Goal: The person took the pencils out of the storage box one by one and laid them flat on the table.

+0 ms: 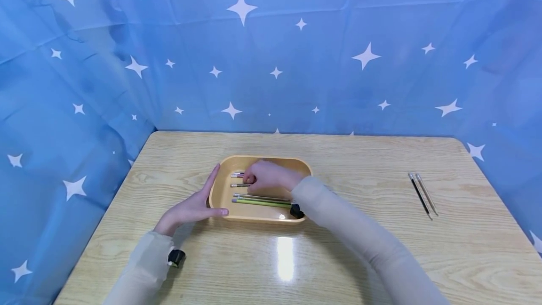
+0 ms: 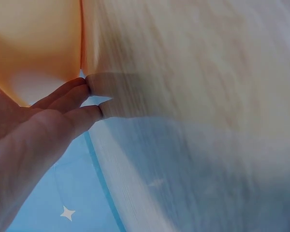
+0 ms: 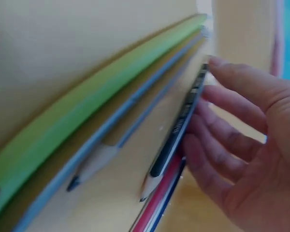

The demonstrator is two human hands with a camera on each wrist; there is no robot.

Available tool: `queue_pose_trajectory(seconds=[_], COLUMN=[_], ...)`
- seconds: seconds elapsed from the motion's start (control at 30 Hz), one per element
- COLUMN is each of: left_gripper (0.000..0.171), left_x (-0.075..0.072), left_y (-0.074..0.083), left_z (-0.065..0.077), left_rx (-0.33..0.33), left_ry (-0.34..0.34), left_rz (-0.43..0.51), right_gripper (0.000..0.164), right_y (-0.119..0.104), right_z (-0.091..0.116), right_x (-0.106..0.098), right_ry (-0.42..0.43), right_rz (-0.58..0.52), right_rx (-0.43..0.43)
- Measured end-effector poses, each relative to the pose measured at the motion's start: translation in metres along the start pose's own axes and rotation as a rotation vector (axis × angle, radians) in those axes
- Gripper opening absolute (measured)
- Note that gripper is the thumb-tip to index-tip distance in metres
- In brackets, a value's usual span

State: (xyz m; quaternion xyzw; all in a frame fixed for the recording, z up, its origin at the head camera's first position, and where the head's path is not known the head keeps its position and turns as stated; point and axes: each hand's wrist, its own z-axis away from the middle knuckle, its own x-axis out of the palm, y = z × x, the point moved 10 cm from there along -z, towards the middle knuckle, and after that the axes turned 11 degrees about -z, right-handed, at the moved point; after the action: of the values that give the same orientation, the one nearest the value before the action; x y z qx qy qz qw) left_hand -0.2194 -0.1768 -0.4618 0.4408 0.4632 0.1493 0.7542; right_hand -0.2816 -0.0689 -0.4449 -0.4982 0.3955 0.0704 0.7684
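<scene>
A yellow-orange tray (image 1: pixel 262 219) sits on the table with pencils lying lengthwise in it. My left hand (image 1: pixel 192 207) spans its left end, fingers straight along the outer side and thumb at the front corner; the left wrist view shows the fingers (image 2: pixel 70 99) extended beside the tray wall. Inside the tray, my right hand (image 1: pixel 268 175) pinches a black pencil (image 3: pixel 179 128) near its eraser end between thumb and fingers. Green pencils (image 1: pixel 262 202) and a grey-striped pencil (image 3: pixel 99 154) lie nearer the front wall. A red pencil (image 3: pixel 157 200) shows beneath the black one, partly hidden.
Two more pencils, one black (image 1: pixel 420 196) and one light brown (image 1: pixel 426 194), lie side by side on the wooden table (image 1: pixel 360 173) at the right. A blue curtain (image 1: pixel 296 88) with white stars hangs behind the table and along its left side.
</scene>
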Motion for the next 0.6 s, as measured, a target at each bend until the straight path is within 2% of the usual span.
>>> queue_pose_trajectory(seconds=[0.13, 0.2, 0.4, 0.6], left_gripper=[0.116, 0.115, 0.114, 0.114], left_x=[0.000, 0.000, 0.001, 0.001], left_y=[0.000, 0.001, 0.002, 0.001], left_z=[0.000, 0.000, 0.001, 0.000], left_rx=[-0.001, 0.001, 0.010, 0.015], left_ry=[0.000, 0.000, 0.002, 0.003], left_rz=[-0.003, 0.004, 0.017, 0.031], right_gripper=[0.009, 0.005, 0.011, 0.017], right_y=[-0.005, -0.006, -0.009, -0.017], right_z=[-0.007, -0.009, -0.015, -0.019], right_x=[0.002, 0.003, 0.007, 0.007], right_ry=[0.048, 0.077, 0.152, 0.197], right_rz=[0.085, 0.124, 0.227, 0.283], right_rx=[-0.034, -0.026, 0.006, -0.050])
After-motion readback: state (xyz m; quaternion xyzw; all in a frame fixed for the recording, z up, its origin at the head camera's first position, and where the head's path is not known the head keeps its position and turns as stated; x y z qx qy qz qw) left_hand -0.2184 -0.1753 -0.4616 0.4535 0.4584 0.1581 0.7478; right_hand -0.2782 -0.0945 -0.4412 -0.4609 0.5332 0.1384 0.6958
